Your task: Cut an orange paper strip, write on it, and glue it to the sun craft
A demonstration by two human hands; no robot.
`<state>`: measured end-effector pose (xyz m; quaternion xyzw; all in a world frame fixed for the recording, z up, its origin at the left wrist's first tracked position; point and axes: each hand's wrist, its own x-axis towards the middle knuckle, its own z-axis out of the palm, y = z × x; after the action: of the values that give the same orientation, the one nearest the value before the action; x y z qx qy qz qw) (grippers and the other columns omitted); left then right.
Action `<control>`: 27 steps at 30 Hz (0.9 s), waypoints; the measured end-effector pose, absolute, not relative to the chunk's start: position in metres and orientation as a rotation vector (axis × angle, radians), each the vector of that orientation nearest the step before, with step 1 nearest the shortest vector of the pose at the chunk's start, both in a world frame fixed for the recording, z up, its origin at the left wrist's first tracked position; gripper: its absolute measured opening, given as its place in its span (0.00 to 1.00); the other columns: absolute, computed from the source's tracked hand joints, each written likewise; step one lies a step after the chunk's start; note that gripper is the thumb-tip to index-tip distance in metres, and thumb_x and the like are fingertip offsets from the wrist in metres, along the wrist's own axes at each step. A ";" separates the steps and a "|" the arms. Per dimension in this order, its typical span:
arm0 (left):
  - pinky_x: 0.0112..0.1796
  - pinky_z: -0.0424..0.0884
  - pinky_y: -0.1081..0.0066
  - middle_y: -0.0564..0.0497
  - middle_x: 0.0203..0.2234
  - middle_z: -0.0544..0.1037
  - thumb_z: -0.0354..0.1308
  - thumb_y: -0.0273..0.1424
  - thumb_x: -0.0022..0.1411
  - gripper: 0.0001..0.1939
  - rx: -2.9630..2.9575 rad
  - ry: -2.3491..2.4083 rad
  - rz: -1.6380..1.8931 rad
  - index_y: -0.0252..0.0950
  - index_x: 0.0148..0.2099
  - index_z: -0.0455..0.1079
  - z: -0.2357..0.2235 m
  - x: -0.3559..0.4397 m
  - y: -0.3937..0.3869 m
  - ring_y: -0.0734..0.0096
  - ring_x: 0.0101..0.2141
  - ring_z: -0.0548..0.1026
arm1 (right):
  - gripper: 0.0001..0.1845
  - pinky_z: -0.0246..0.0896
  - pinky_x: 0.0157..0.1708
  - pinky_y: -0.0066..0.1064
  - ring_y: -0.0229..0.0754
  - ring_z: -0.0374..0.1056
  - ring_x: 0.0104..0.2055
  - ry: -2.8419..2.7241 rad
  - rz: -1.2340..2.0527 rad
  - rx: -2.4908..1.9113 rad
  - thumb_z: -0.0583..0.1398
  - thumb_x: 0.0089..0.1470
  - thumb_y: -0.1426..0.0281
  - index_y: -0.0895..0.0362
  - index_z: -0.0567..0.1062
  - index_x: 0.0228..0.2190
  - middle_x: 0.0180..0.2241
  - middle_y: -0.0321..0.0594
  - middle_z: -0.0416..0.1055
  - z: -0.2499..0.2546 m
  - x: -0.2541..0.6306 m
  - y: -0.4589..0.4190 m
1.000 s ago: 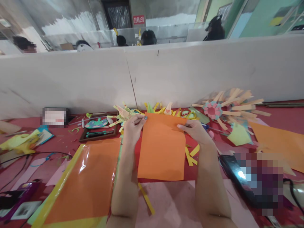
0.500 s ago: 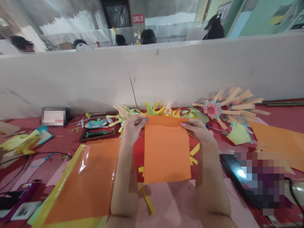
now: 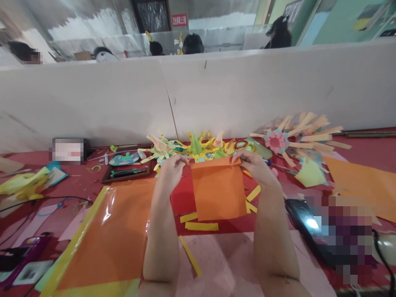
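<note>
My right fingers (image 3: 243, 156) pinched the orange paper (image 3: 219, 189) short of the counter (image 3: 371, 150)'s far edge; my left fingers (image 3: 181, 159) curled, their grip unclear.

Light is soft and muted, its source out of view. The folded top strip of the orange paper sheet (image 3: 219, 192) looks brighter than its face. White glare streaks the clear plastic sleeve (image 3: 105, 243); 1 bright spot marks the black-framed screen (image 3: 305, 216). Faint shadows cross the pink paper (image 3: 213, 260). Fine detail is smeared, pixelation masks patches, and wide-angle stretch distorts the edges.
</note>
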<state>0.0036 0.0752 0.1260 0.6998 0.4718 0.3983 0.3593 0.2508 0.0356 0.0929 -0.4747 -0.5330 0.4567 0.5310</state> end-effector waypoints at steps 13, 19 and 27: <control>0.24 0.57 0.74 0.56 0.19 0.69 0.48 0.32 0.58 0.14 2.128 1.047 0.649 0.37 0.22 0.65 0.122 0.037 0.068 0.73 0.22 0.64 | 0.11 0.58 0.31 0.27 0.36 0.65 0.31 -1.580 0.951 -1.115 0.54 0.47 0.74 0.55 0.75 0.32 0.29 0.35 0.70 0.105 0.232 0.029; 0.23 0.53 0.74 0.57 0.17 0.62 0.47 0.34 0.59 0.15 2.125 1.070 0.725 0.36 0.21 0.62 0.122 0.035 0.071 0.75 0.21 0.60 | 0.14 0.60 0.36 0.29 0.40 0.68 0.36 -1.555 0.857 -1.137 0.53 0.49 0.73 0.54 0.77 0.34 0.34 0.38 0.74 0.103 0.227 0.031; 0.30 0.62 0.75 0.54 0.25 0.74 0.54 0.36 0.56 0.09 2.007 1.011 0.829 0.37 0.30 0.71 0.117 0.043 0.069 0.72 0.28 0.69 | 0.17 0.61 0.33 0.29 0.39 0.68 0.33 -1.546 0.859 -1.165 0.54 0.52 0.70 0.52 0.75 0.42 0.31 0.36 0.75 0.107 0.221 0.029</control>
<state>0.0427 0.0687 0.1170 0.7802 0.3929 0.3221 0.3649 0.2206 0.0290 0.1071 -0.4797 -0.6366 0.3535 0.4896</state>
